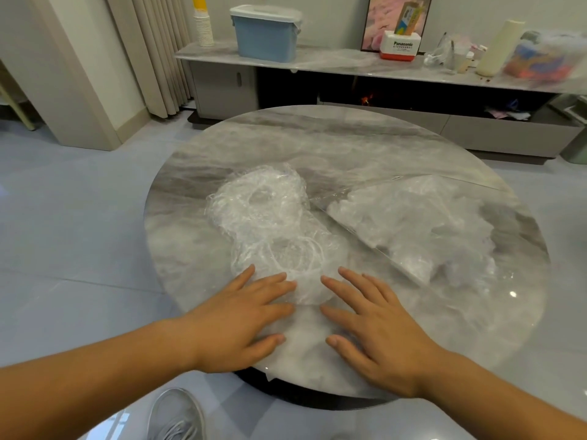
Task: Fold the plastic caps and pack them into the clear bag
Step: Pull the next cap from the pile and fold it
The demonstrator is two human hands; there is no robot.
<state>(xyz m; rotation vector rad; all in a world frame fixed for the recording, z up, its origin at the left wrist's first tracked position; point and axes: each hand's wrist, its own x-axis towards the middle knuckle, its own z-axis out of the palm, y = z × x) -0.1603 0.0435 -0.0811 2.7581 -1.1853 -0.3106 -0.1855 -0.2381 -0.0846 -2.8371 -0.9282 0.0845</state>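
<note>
A grey shoe [178, 414] showed on the floor below the near edge of the round marble desk [349, 147]. Both hands lay flat on the desk's near side. The left hand [241, 315] and right hand [378, 328] were palm down, with fingers [270, 284] straight, spread and grasping nothing. Their tips rested on either side of a flattened plastic cap [306, 293] between them.

Just beyond it, touching it, sat a loose heap of crumpled plastic caps [266, 214] left of the desk's middle. To the right of the heap lay the clear bag [413, 223], with more caps inside.

Farther back, a low cabinet [222, 87] carried a stack of paper cups [203, 27], a blue lidded box [265, 34] and a Panasonic box [401, 46].
</note>
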